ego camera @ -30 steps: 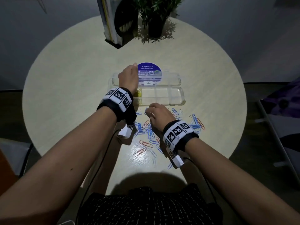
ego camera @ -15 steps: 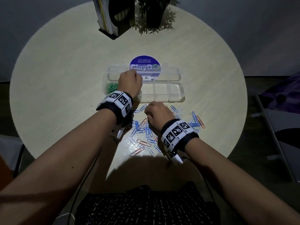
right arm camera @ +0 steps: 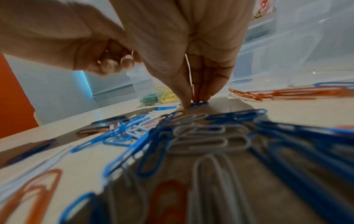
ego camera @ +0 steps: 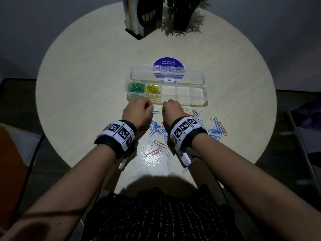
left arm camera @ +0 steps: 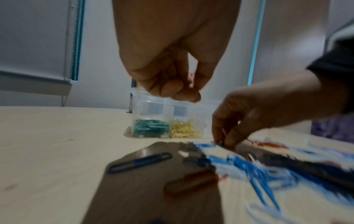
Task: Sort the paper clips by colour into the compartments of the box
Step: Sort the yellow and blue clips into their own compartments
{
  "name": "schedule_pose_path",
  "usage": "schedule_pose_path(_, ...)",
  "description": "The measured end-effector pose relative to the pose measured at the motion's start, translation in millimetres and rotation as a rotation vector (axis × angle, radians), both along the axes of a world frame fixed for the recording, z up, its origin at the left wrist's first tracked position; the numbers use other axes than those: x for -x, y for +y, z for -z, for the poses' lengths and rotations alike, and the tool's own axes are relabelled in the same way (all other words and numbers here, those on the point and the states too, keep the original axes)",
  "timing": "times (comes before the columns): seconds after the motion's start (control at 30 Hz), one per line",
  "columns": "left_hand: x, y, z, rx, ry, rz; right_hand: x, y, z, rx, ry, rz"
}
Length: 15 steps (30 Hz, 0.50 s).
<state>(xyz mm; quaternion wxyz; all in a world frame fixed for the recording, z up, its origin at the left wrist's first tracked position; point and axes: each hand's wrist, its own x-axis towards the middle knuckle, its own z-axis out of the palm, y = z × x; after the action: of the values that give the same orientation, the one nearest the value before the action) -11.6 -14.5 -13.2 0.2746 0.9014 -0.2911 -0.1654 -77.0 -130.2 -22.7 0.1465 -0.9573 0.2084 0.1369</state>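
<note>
A clear plastic box [ego camera: 199, 103] lies open on the round table. Its leftmost compartment holds green clips [ego camera: 136, 87], and the one beside it holds yellow clips [ego camera: 153, 89]. The other compartments look empty. A loose pile of blue, orange and white paper clips [ego camera: 158, 129] is spread in front of the box. My right hand [right arm camera: 195, 97] reaches down at the pile's far edge and pinches a blue clip [right arm camera: 199, 104] that lies on the table. My left hand [left arm camera: 180, 91] hovers just left of it with curled fingers. No clip shows in it.
The box lid [ego camera: 139, 73] lies flat behind the compartments, over a round purple sticker [ego camera: 168, 66]. A potted plant [ego camera: 180, 18] and a file stand [ego camera: 139, 16] stand at the table's far edge. More blue and orange clips [ego camera: 216, 130] lie to the right.
My left hand has drawn back from over the box's left compartments to its near side, uncovering the green and yellow clips. My right hand stays low at the pile.
</note>
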Motion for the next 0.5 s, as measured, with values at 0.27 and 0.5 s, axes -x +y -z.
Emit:
schedule_pose_path(0.27,2.1,-13.7,12.2,-0.294,-0.161,0.235,24.6,-6.7,-3.9,-0.09,0.045,0.09)
schedule_pose_path(0.5,3.5,-17.3,12.2,-0.338,-0.179,0.24,36.8,-3.5,1.7,-0.113,0.03,0.119)
